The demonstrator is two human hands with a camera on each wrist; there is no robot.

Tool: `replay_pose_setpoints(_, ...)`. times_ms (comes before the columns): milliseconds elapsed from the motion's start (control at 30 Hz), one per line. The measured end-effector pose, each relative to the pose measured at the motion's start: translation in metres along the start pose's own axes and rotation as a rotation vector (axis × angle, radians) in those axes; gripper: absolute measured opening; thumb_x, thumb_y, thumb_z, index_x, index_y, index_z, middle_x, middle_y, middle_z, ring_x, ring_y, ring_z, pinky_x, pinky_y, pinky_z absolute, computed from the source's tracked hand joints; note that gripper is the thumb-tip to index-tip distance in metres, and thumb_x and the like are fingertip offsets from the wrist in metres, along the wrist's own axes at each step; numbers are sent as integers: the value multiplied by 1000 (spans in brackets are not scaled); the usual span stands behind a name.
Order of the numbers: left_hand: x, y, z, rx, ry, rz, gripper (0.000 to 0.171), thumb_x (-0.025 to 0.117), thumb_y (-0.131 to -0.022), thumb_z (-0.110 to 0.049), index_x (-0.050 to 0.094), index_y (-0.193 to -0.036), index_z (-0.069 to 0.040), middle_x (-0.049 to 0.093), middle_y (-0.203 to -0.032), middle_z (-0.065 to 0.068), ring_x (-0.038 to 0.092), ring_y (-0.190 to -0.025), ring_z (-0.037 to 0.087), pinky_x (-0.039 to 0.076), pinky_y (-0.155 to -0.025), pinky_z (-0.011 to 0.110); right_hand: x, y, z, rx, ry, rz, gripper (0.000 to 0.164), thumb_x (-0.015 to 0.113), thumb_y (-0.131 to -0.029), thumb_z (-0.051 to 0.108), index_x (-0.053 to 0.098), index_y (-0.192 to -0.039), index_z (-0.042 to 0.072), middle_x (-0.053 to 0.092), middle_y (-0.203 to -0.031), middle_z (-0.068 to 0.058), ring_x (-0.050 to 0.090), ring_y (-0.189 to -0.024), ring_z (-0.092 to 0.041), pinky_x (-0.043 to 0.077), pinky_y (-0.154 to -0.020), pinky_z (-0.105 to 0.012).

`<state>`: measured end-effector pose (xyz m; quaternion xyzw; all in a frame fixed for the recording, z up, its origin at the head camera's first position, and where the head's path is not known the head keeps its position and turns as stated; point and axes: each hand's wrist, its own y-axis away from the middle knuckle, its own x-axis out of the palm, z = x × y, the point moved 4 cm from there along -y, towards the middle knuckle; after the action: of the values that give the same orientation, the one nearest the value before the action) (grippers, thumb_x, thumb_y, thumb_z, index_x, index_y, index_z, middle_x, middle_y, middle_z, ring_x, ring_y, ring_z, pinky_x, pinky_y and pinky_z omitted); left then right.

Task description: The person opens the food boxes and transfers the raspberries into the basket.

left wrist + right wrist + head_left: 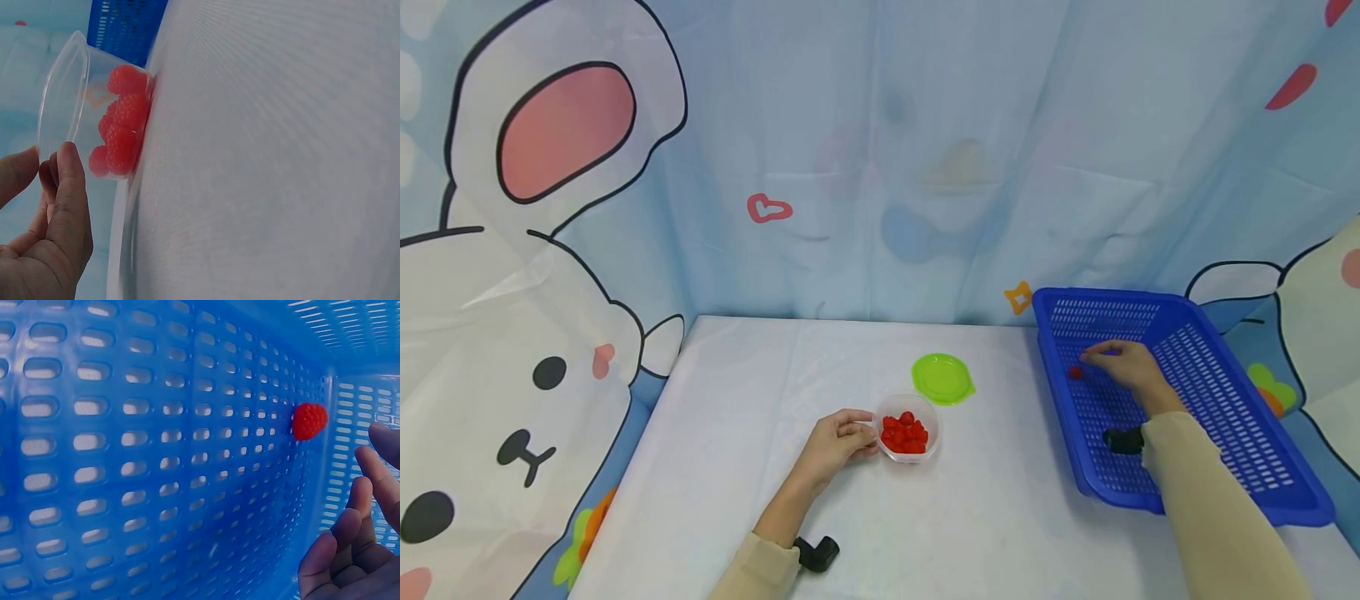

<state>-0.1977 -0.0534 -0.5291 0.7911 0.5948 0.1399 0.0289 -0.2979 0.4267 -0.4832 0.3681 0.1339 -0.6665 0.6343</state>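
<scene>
My left hand [837, 442] pinches the rim of a clear plastic container [895, 405] standing on the table. Several red raspberries [128, 112] lie at its bottom, seen through the clear wall in the left wrist view. Inside the blue basket [1086, 483], my right hand [1126, 367] hovers with loosely bent fingers and nothing between them. A single raspberry [310, 421] sits on the basket floor, just off the fingertips of that hand. Behind the container lies a green lid [943, 378].
The basket takes up the right side of the white table [760, 375], its slatted walls rising around my right hand. A printed curtain [850, 250] hangs along the back and sides. Each wrist carries a small black camera [817, 554].
</scene>
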Motion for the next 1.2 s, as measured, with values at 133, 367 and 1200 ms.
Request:
replay_pose_setpoints(133,0,0,0,-2,-6,0,33,66,-95,-1,58,-126,9,69,-93,12,70,-84,21,59,-85,39,-1,1,6,-14,-1,-12,56,55,-102,36,50,-135,-10,35,-146,-37,30,-133,-56,34,-101,-72)
replay_pose_setpoints(367,0,0,-1,0,-5,1,33,66,-96,-1,57,-126,9,69,-94,12,70,-84,21,59,-84,37,-5,7,27,-119,-27,-48,60,55,-102,44,53,-135,-5,40,-144,-34,35,-132,-53,36,-100,-70)
replay_pose_setpoints(1200,1,2,-2,15,-5,4,33,66,-95,-1,57,-126,9,69,-94,12,70,-84,21,59,-84,37,25,100,162,-427,-21,-51,42,63,-99,43,66,-125,10,59,-111,-12,51,-78,-25,46,-56,-33)
